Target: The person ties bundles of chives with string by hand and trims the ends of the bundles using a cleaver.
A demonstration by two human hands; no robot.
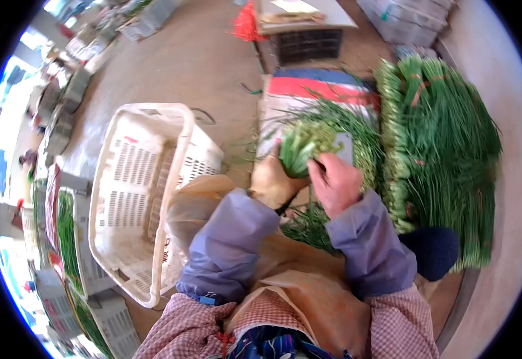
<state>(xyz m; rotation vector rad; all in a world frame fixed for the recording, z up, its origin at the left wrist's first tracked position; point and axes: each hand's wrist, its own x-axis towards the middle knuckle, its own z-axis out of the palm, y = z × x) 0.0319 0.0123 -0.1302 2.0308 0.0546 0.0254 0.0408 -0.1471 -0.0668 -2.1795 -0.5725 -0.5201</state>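
A bunch of green stalks (pixel 302 143), its pale cut ends facing up and away, is held in my left hand (pixel 271 180), whose fingers wrap round its left side. At the bunch's lower right is my right hand (pixel 336 184), fingers bent and thumb and forefinger close together against the stalks; whether they pinch one is too blurred to tell. Loose green stalks (pixel 366 152) lie behind and right of the hands, on a red, white and blue sheet (pixel 279 90). A flat grey plate (pixel 345 146) shows beside the bunch.
Left of me stands a white plastic basket (pixel 186 140). Tied green bundles (pixel 446 137) are stacked at the right beside a pale wall (pixel 512 119). Ahead are a small table (pixel 327 18) over a black crate (pixel 306 46) and grey crates (pixel 404 21). More crates of greens line the far left.
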